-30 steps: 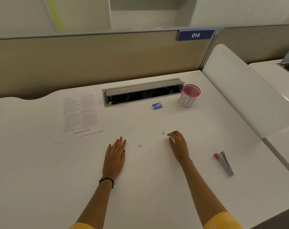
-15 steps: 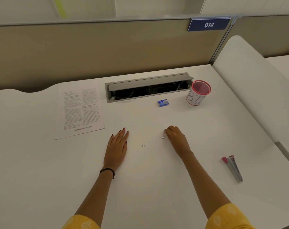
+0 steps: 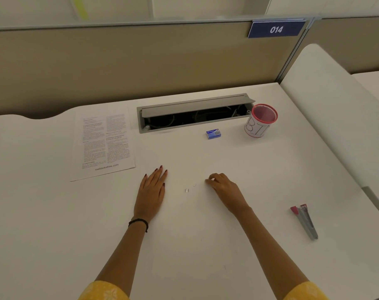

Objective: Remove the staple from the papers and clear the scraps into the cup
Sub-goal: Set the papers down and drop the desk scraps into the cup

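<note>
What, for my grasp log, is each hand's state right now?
Left hand: open, flat on the desk, holding nothing.
Right hand: fingers curled; whether they hold anything cannot be told.

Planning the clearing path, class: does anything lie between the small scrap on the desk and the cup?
Nothing visible: bare desk runs from the scrap to the cup; the blue box sits off that line.

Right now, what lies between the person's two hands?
In the head view, one small pale scrap lies on the desk between the left hand and the right hand, a fainter speck beside it.
</note>
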